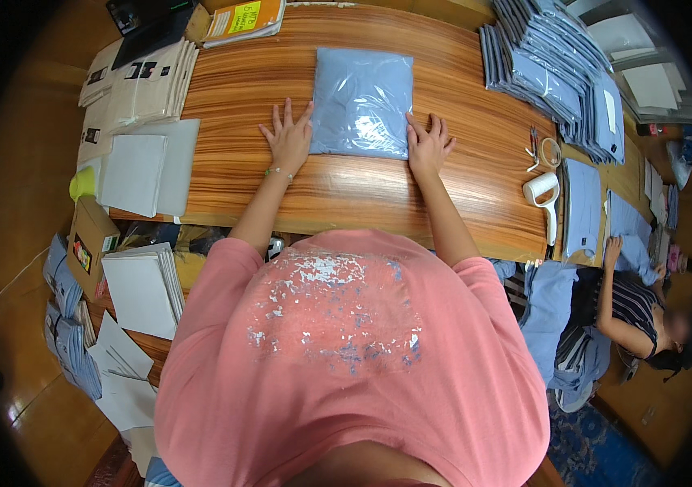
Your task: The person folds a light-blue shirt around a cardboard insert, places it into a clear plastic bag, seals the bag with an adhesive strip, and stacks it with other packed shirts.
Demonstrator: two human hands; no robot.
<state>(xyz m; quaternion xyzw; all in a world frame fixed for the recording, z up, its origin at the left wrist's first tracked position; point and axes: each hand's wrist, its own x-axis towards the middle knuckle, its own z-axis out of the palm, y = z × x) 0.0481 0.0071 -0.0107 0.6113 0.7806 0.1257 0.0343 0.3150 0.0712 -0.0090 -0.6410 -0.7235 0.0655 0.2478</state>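
Blue packet [362, 93] partly hidden by glare

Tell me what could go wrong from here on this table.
1. The blue package has a glossy clear wrap, and the left hand and right hand are only at its side edges, so it might slip if lifted this way.
2. The tall stack of blue packages looks uneven and could slide if bumped.
3. The white roller lies with its handle near the table's front edge and might get knocked off.
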